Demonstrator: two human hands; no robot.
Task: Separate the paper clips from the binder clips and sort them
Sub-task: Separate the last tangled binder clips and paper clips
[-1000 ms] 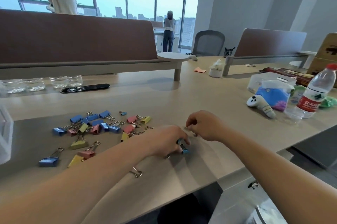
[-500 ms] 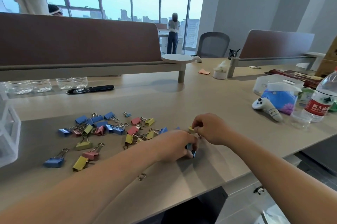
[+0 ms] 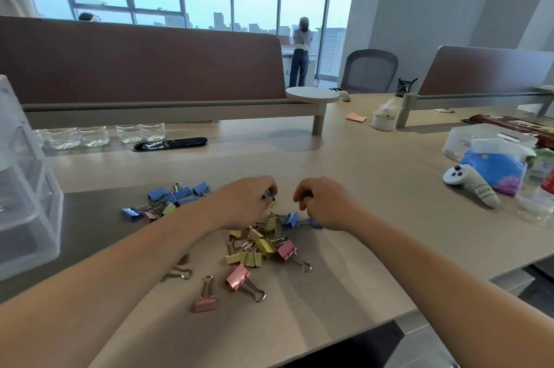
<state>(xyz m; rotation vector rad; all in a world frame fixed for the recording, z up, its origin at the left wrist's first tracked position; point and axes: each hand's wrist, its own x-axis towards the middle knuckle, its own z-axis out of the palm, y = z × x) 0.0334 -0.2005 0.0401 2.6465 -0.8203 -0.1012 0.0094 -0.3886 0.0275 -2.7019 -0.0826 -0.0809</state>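
Painted steel binder clips (image 3: 257, 244): light, stiff, springy; heaped just nearer than both hands, more left of the left hand (image 3: 248, 200). Best taken by the coloured body, not the loose wire handles. Left hand pinching a blue clip (image 3: 268, 194); right hand (image 3: 323, 203) apart, curled, contents hidden. On white controller (image 3: 461, 179), well right: "Holo".

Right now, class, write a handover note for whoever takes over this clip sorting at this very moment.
Left hand pinches a small blue clip.
Right hand is curled; whether it holds anything is unclear.
Blue binder clips lie mostly far left, yellow binder clips heaped centre, pink binder clips nearest.
Done: no separate pile plainly finished.
Left: find paper clips, none made out here, and part them.
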